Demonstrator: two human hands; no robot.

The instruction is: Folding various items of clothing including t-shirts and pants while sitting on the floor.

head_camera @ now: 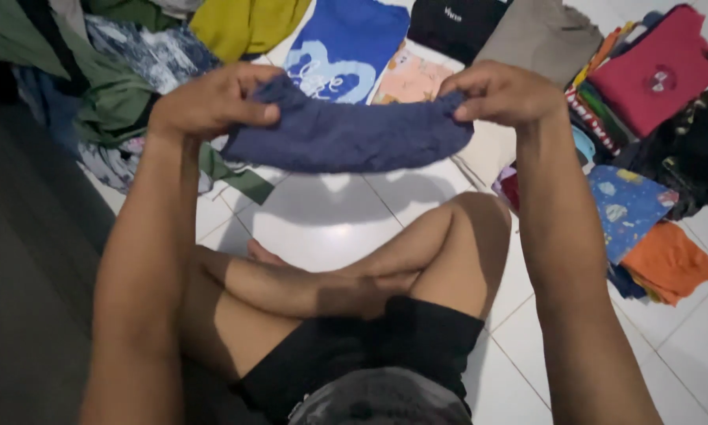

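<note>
Cloth is what you have in hand: a dark blue garment (346,135), held up in the air above your crossed legs and the white tiled floor (330,220). Your left hand (212,101) pinches one upper corner, fingers clenched on the fabric; your right hand (502,93) pinches the other. It sags in a curve between them, so judge it soft, light and limp, best taken at the edges or corners, where it will not bunch. What kind of garment it is I cannot tell, folded over as it hangs. No basket or box shows. Loose clothes lie around you instead: a blue printed shirt (346,43) beyond, a red shirt (661,67) on a stack at right, an orange piece (669,264) nearer.
</note>
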